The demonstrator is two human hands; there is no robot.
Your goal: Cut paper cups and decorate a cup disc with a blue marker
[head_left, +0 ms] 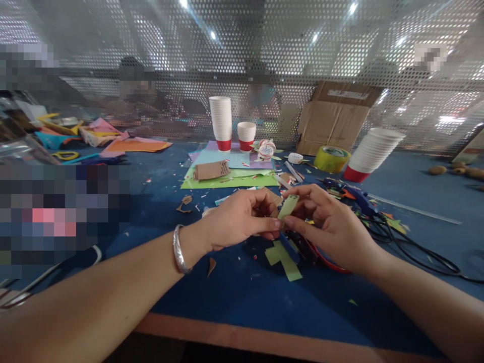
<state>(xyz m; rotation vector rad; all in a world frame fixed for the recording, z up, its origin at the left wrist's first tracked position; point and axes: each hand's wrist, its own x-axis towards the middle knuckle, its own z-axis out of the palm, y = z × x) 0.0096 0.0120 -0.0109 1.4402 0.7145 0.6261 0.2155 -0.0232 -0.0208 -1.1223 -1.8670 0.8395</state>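
My left hand (238, 219) and my right hand (328, 224) meet above the blue table (234, 292), both pinching a small light-green paper strip (288, 206) that stands tilted between their fingertips. A silver bangle (179, 249) sits on my left wrist. Under the hands lie more green paper strips (284, 258) and red-handled scissors (325, 259), partly hidden by my right hand.
Coloured paper sheets (234, 176) with a brown cardboard piece (212, 170) lie further back. Stacked paper cups (221, 122), a single cup (246, 136), a tape roll (331, 159), a leaning cup stack (372, 154), a cardboard box (336, 116), a glue gun (348, 194) with black cable (416, 252). Perforated screen behind.
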